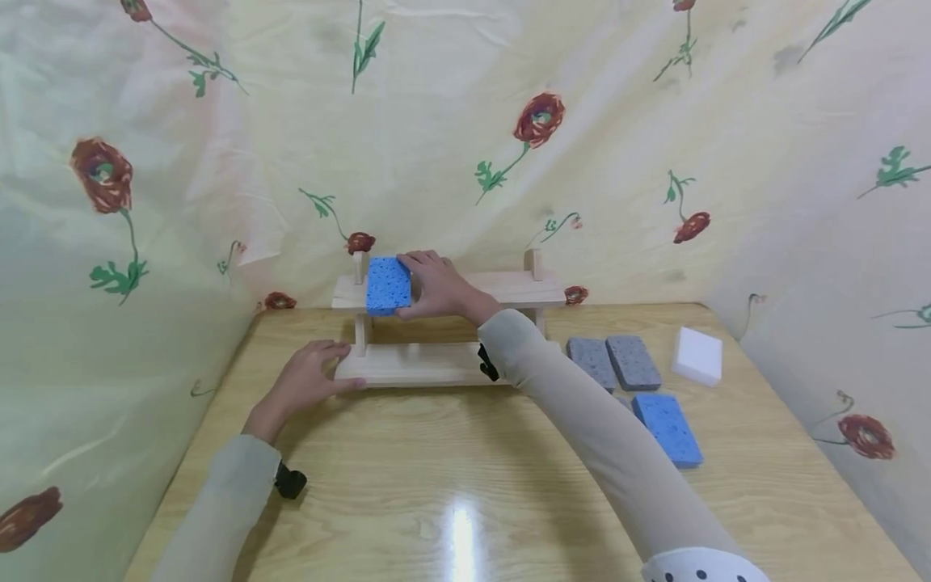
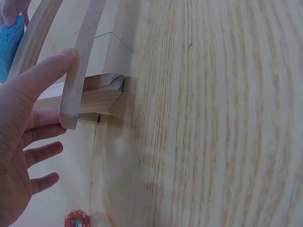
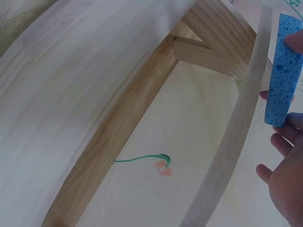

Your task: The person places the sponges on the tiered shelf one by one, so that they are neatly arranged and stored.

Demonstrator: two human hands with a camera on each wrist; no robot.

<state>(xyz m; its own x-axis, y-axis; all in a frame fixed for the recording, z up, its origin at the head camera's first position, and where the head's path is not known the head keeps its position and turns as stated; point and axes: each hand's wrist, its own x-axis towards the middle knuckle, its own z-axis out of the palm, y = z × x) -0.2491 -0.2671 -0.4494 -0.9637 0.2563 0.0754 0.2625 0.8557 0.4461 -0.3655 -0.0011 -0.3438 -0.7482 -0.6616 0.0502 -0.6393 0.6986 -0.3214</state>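
Note:
A two-tier wooden rack (image 1: 422, 365) stands at the back of the table. My right hand (image 1: 442, 287) pinches a blue sponge (image 1: 389, 286) by its edges at the left end of the upper shelf. Whether the sponge bears on that shelf I cannot tell. In the right wrist view the same blue sponge (image 3: 283, 71) is seen edge-on between thumb and fingers. My left hand (image 1: 311, 376) grips the left end of the lower shelf. The left wrist view has the thumb on one side of the board (image 2: 78, 71) and fingers behind it.
To the right on the wooden table (image 1: 407, 485) lie grey sponges (image 1: 634, 362), another blue sponge (image 1: 667, 430) and a white block (image 1: 697, 356). My right forearm partly covers a grey piece there. Flowered cloth (image 1: 436, 121) hangs behind the rack and along both sides.

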